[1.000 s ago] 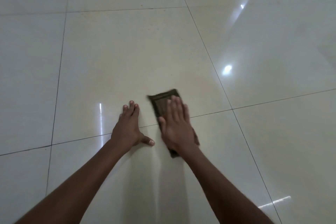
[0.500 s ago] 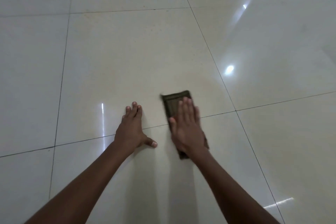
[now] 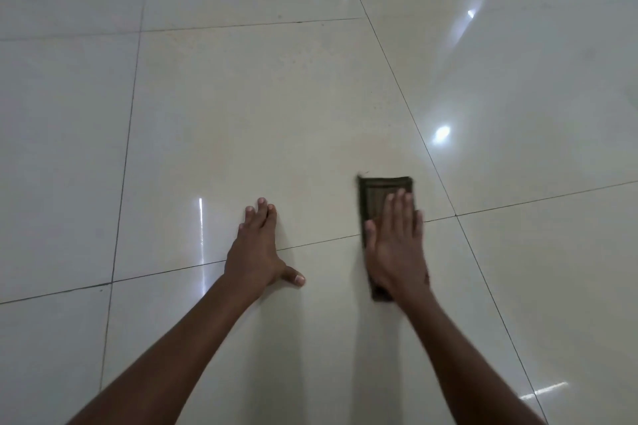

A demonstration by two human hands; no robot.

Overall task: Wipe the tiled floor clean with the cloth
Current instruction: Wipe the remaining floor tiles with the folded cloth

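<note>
A dark olive folded cloth (image 3: 376, 193) lies flat on the glossy cream tiled floor (image 3: 262, 121), across a grout line. My right hand (image 3: 395, 245) presses flat on top of the cloth, fingers together and pointing away from me; only the cloth's far end and a near corner show. My left hand (image 3: 257, 248) rests palm down on the bare tile to the left of the cloth, thumb spread out, holding nothing.
Large square tiles with thin dark grout lines (image 3: 407, 107) run in every direction. Bright light reflections (image 3: 442, 132) sit on the floor to the right and a thin streak (image 3: 201, 238) left of my left hand.
My right hand has slid the cloth to the right, away from my left hand, and the cloth has turned straighter. My left hand stays planted.
</note>
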